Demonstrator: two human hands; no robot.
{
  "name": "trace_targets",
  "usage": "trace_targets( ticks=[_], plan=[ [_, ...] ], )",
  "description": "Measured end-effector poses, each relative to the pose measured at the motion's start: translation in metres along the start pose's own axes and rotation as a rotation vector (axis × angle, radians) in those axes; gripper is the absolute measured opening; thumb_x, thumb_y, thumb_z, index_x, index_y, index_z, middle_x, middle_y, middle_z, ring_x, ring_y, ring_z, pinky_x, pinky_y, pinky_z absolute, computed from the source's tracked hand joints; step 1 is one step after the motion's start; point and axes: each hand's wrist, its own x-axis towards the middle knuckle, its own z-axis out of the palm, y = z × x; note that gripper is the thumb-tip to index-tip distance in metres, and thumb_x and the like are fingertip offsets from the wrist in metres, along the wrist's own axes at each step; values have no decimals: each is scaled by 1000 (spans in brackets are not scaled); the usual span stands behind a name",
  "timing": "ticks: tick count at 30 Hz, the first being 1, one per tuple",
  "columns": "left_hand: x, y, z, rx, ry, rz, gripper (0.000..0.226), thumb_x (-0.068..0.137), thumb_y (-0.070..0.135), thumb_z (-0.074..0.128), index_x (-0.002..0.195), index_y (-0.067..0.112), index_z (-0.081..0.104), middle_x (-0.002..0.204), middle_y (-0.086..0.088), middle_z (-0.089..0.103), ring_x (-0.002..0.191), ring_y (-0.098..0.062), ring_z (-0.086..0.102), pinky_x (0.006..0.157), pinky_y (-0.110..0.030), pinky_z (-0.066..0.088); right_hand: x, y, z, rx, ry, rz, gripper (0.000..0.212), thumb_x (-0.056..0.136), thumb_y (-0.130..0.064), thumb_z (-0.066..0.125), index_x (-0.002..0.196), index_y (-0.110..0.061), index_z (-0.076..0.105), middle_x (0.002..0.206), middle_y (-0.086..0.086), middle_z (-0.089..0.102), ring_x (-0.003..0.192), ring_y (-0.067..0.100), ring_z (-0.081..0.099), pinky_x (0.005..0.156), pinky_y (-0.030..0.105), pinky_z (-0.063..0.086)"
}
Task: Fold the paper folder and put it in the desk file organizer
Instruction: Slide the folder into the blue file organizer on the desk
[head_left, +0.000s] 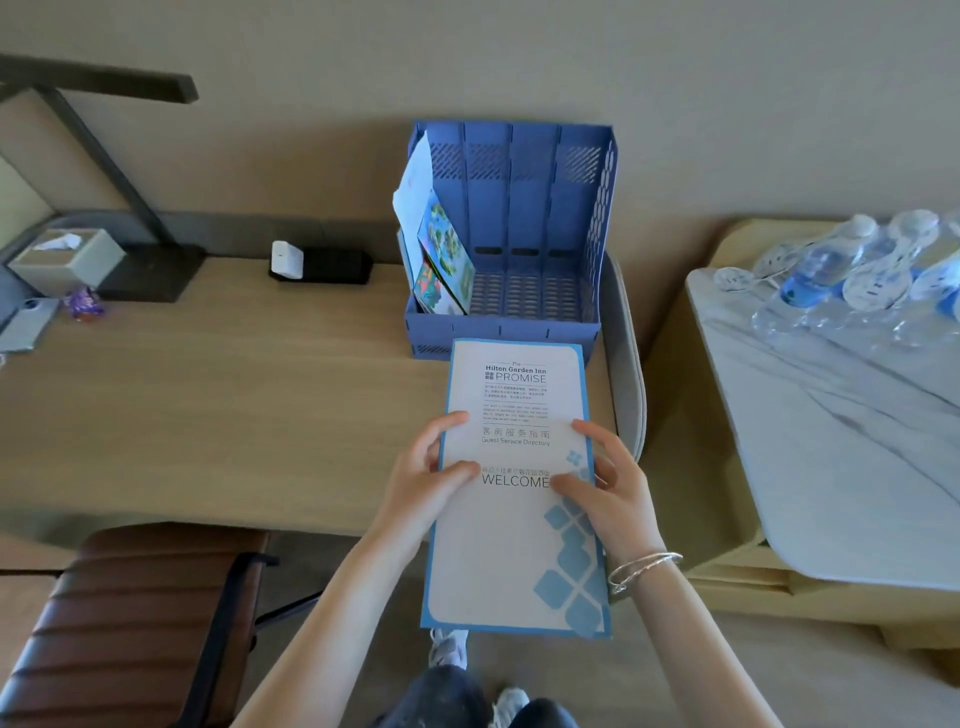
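**Folder Held Closed Before the Organizer**

Knees (467, 701) in dark trousers and pale shoes (449, 647) sit at the bottom edge, closest to the lens.

1. Desk (234, 405): a wide wood-grain surface spans the left and centre. A brown ribbed chair (124, 623) stands at its near edge on the left. To the right of the desk, a separate marble-patterned top (831, 441) carries a shrink-wrapped pack of water bottles (857, 270).

2. Lamp (104, 171): a dark angled arm rises from a flat base at the desk's rear left. A tissue box (67, 257) stands just beside the base. A white plug in a black socket block (322, 262) lies against the wall.

3. Organizer (524, 228): a blue perforated unit with upright dividers stands at the desk's rear right. Its leftmost slot holds white sheets and colourful booklets (444, 254), leaning left. The remaining slots hold nothing visible.

4. Folder (514, 530): white with a blue border, folded shut, cover printed "WELCOME". It is held in the air, tilted, with its far edge overlapping the organizer's front wall in view. Contact cannot be determined.

5. Left hand (426, 483): grip clenched on the folder's left edge, thumb on the cover.

6. Right hand (608, 493): grip clenched on the right edge, thumb on the cover. Silver bangles (644, 569) circle the wrist.
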Motion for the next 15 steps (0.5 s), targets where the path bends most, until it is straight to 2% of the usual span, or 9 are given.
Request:
trace_targets(
  ticks=[3, 6, 9, 11, 13, 15],
  plan=[
    [32, 8, -5, -10, -7, -2, 54, 80, 0, 66, 113, 42, 64, 95, 2, 78, 77, -12, 72, 61, -20, 53, 31, -4, 8, -6, -6, 3, 56, 78, 6, 72, 120, -28, 57, 90, -7, 76, 87, 28, 73, 73, 43, 62],
    [69, 18, -10, -23, -20, 13, 54, 78, 2, 67, 113, 43, 64, 95, 2, 78, 78, -11, 72, 61, -19, 53, 66, -13, 18, 9, 13, -18, 57, 77, 9, 72, 120, -25, 58, 95, -1, 76, 87, 29, 73, 72, 41, 63],
    [108, 36, -15, -25, -40, 46, 55, 78, 1, 67, 112, 44, 64, 96, 2, 78, 82, -13, 73, 66, -24, 56, 101, -27, 29, 5, 48, -52, 57, 77, 11, 71, 121, -23, 58, 96, 0, 76, 87, 27, 73, 73, 42, 62],
    [132, 51, -18, -6, -43, 77, 55, 77, 1, 67, 109, 45, 64, 96, 1, 78, 84, -16, 72, 72, -31, 58, 123, -39, 37, -16, 54, -69, 57, 78, 10, 71, 121, -24, 58, 93, -1, 76, 86, 28, 73, 74, 46, 62],
    [156, 68, -21, -1, -64, 109, 55, 77, 0, 66, 108, 45, 64, 98, -2, 77, 85, -19, 71, 79, -39, 56, 144, -54, 43, -29, 57, -89, 57, 79, 9, 71, 122, -26, 57, 97, 5, 74, 85, 30, 73, 72, 51, 61],
    [179, 84, -24, 1, -115, 141, 55, 80, -4, 63, 111, 41, 63, 98, -1, 77, 83, -16, 70, 78, -34, 56, 167, -69, 45, -43, 68, -123, 58, 80, 10, 70, 123, -27, 57, 102, 13, 72, 87, 34, 72, 74, 55, 60]
  ],
)
